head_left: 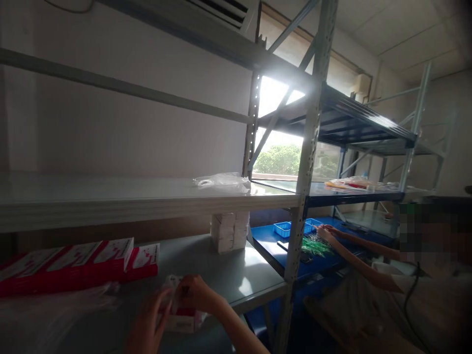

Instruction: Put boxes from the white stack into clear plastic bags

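Observation:
At the front of the lower grey shelf, my right hand (199,293) is closed with bent fingers on a crumpled clear plastic bag (171,284). My left hand (149,317), smeared by motion, is closed on the bag's other side. Just below and between the hands is a small red-and-white box (181,323); whether it is inside the bag or under it I cannot tell. To the left stand several red-and-white boxes (99,260) in a row, with a heap of clear plastic bags (55,314) in front of them.
A stack of white boxes (229,231) stands farther back. Clear plastic (221,182) lies on the shelf above. A metal rack post (300,196) rises on the right. Beyond it, a co-worker's hands (326,232) are over green items (317,247) near blue trays (283,229).

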Tool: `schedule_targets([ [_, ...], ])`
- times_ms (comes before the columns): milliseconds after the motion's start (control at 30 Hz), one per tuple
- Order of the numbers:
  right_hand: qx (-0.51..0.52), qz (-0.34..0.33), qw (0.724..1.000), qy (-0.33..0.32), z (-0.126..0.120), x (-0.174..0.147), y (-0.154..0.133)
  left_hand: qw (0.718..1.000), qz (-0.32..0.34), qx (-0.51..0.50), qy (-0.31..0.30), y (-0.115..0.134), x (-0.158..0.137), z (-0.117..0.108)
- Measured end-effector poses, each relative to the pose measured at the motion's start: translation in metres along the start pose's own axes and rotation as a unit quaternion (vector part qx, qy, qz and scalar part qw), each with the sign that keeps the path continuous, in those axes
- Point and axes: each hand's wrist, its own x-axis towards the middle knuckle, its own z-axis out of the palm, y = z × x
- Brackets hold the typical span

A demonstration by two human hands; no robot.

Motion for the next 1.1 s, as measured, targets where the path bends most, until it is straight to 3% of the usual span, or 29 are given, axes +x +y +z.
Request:
schedule_targets([
  [100, -0.008, -0.006, 1.000, 0.024, 0.000, -0.004, -0.004, 0.992, 0.048, 0.071, -0.095, -0.005, 0.039, 0.010],
  [200, 0.003, -0.010, 0.999, 0.032, -0.004, -0.010, -0.005, 0.973, 0.055, 0.149, -0.164, -0.011, 0.054, 0.013],
  [467, 0.046, 0.045, 0.994, 0.084, -0.004, -0.020, -0.007, 0.962, 0.023, 0.184, -0.202, 0.011, 0.056, -0.007],
  [600, 0.084, 0.081, 0.976, 0.182, -0.004, -0.027, 0.011, 0.983, -0.016, 0.122, -0.134, -0.013, 0.058, -0.020],
  [667, 0.133, 0.093, 0.954, 0.253, -0.005, -0.037, 0.024, 0.993, -0.100, 0.049, -0.047, -0.034, 0.055, -0.028],
  [767, 0.186, 0.115, 0.920, 0.325, -0.008, -0.052, 0.036, 0.974, -0.197, -0.049, 0.097, -0.052, 0.049, -0.034],
  [833, 0.185, 0.125, 0.913, 0.341, -0.010, -0.057, 0.032, 0.970, -0.161, -0.083, 0.162, -0.046, 0.047, -0.029],
  [867, 0.174, 0.124, 0.916, 0.338, -0.011, -0.058, 0.027, 0.975, -0.119, -0.083, 0.166, -0.039, 0.048, -0.025],
  [900, 0.159, 0.117, 0.925, 0.326, -0.012, -0.057, 0.019, 0.985, -0.069, -0.068, 0.143, -0.031, 0.048, -0.020],
  [967, 0.113, 0.094, 0.951, 0.273, -0.013, -0.052, 0.001, 0.999, 0.027, 0.005, 0.026, -0.014, 0.051, -0.011],
  [1033, 0.066, 0.085, 0.968, 0.225, -0.014, -0.045, -0.012, 0.986, 0.096, 0.102, -0.095, -0.006, 0.054, -0.007],
  [1100, 0.058, 0.093, 0.967, 0.228, -0.015, -0.043, -0.015, 0.965, 0.121, 0.187, -0.139, -0.010, 0.055, -0.012],
])
